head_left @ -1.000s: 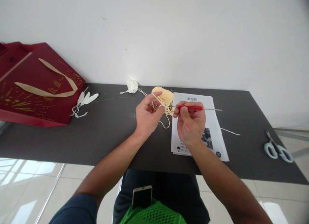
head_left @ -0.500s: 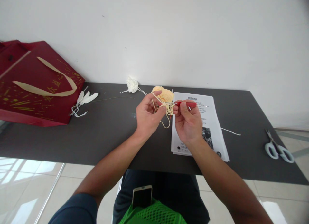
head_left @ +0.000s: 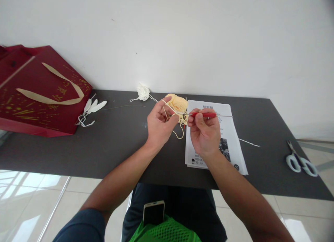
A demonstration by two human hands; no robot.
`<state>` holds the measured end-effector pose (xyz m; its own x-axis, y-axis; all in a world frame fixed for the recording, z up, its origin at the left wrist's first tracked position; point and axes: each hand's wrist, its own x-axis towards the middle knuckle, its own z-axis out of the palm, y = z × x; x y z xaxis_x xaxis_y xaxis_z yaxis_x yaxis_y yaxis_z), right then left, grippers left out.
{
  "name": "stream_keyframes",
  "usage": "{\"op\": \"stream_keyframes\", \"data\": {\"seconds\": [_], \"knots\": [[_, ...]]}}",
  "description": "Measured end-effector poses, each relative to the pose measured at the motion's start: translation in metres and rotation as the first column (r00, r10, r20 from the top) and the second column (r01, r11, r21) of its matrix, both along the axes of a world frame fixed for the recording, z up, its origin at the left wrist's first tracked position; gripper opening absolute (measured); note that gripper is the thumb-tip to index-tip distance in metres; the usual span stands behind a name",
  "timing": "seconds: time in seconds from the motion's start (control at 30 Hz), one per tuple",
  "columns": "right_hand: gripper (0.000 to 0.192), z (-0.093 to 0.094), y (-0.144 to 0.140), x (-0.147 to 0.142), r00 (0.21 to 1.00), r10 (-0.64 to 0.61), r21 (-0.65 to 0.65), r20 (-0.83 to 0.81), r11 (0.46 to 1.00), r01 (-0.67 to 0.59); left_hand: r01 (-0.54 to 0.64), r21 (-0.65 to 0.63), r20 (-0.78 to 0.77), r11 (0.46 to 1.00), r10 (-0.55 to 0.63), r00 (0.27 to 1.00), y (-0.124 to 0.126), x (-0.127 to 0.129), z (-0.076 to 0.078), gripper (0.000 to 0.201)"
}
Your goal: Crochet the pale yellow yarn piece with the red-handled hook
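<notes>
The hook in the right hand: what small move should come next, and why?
Probably draw the hook a little to the right, pulling a loop of yarn through. Its tip sits at the stitches by the left hand, which holds the yarn stretched over its fingers, and the right hand grips the red handle.

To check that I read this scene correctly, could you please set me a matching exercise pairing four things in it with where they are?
Things:
1. crochet hook
2. scissors
3. red gift bag
4. phone

Places:
A. on the table's far left end
B. on the person's lap
C. in the right hand
D. near the table's right edge

Pairs: 1-C, 2-D, 3-A, 4-B
</notes>
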<state>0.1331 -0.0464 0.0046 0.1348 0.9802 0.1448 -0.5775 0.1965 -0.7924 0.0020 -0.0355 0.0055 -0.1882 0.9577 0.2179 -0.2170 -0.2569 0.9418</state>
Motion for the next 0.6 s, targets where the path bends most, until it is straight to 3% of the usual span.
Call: {"op": "stream_keyframes", "data": {"seconds": [0.17,0.6], "knots": [[0.022,-0.0001,-0.0007,0.0006,0.996,-0.061,0.106,0.058,0.993,0.054,0.001,-0.006,-0.008,1.000,-0.001,1.000,0.0001,-0.0001,-0.0012,0.058],[0.017,-0.0074,-0.0017,-0.0028,0.973,-0.181,0.207,0.140,0.967,0.150,-0.041,-0.010,-0.067,0.999,0.041,0.997,-0.0016,0.0002,0.0054,0.053]]}}
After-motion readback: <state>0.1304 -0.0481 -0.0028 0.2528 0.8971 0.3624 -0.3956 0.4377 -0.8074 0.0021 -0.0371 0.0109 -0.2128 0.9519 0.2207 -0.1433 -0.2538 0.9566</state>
